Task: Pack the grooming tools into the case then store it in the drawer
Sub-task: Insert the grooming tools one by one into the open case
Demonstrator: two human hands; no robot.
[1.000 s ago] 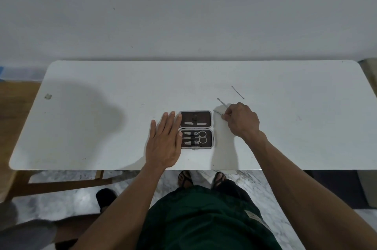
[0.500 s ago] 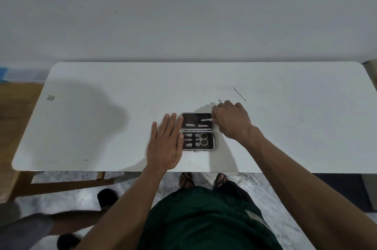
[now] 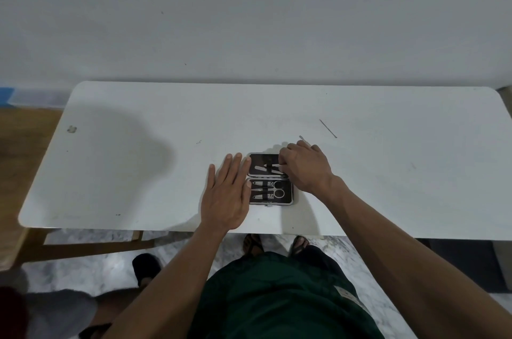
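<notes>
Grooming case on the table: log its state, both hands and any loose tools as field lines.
case: grooming case open flat on white table
near half: scissors strapped in
left hand: flat, fingers at case's left edge
right hand: fingertips on far half, seating a tool
loose tools: thin pick; small tool behind right hand

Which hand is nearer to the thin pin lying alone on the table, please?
The right. The right hand is at the case's far half, below and left of the pin. The left hand lies flat on the case's other side, farther away.
</notes>
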